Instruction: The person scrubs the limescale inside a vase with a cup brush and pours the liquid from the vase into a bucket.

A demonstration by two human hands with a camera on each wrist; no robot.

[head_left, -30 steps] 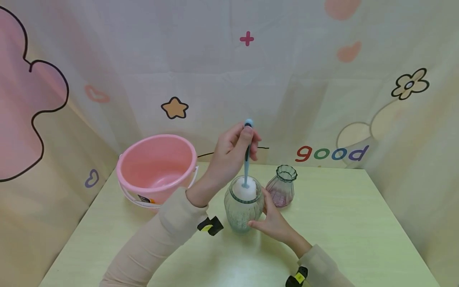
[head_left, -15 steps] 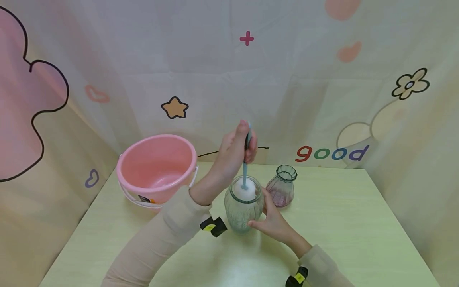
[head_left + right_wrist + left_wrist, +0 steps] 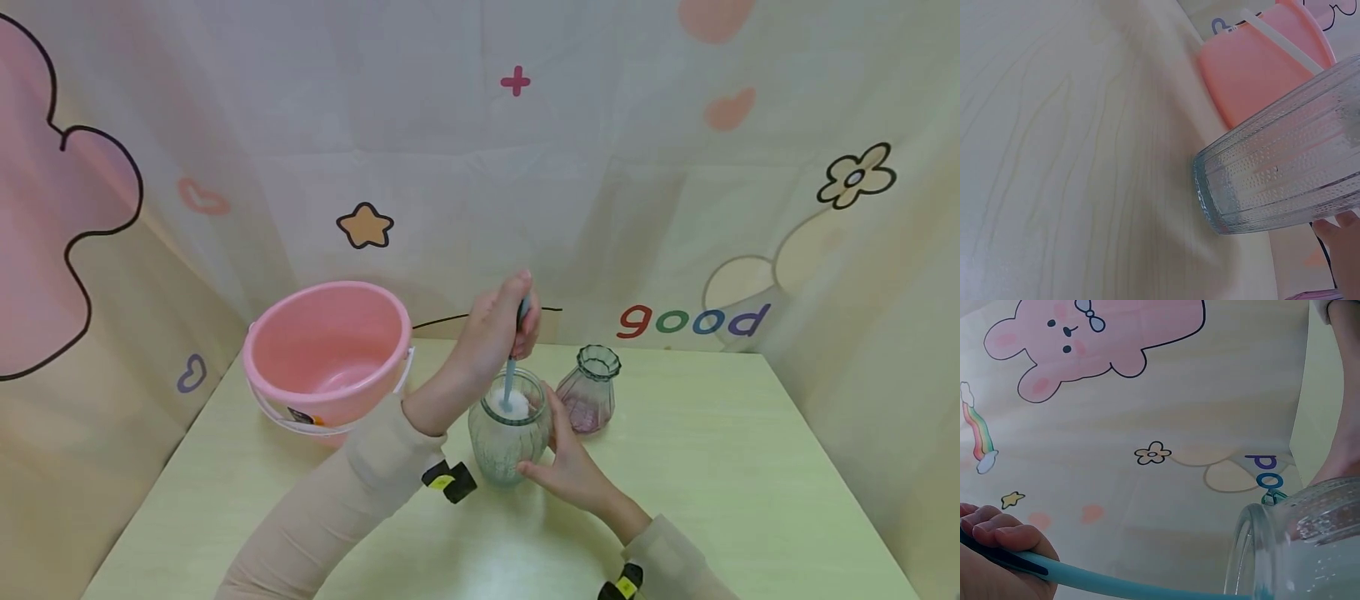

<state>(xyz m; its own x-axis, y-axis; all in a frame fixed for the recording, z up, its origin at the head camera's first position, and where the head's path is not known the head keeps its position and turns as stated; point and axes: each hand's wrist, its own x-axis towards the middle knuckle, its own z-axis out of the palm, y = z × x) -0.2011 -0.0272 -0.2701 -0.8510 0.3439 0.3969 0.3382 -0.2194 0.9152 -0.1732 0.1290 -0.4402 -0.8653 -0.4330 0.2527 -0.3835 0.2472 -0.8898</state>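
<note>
My left hand point(image 3: 498, 325) grips the blue and black handle of a bottle brush point(image 3: 509, 379), its thumb up near the handle's top end. The brush's white sponge head point(image 3: 513, 406) is down inside the mouth of a clear greenish ribbed glass vase point(image 3: 506, 450). That vase stands upright on the table. My right hand point(image 3: 573, 471) holds it from the right, thumb in front and fingers around the far side. In the left wrist view the blue handle point(image 3: 1110, 584) runs into the vase's mouth. The right wrist view shows the vase's base point(image 3: 1210, 194) and textured wall.
A pink bucket point(image 3: 330, 333) with a white handle stands at the back left. Close behind my right hand is a smaller faceted vase point(image 3: 588, 400), green at the rim and purple below. A printed curtain point(image 3: 450, 183) hangs behind the pale table point(image 3: 712, 450).
My left hand has moved down with the brush, its thumb shifting up over the handle's end. The sponge head has sunk deeper into the vase. The right hand stays in place.
</note>
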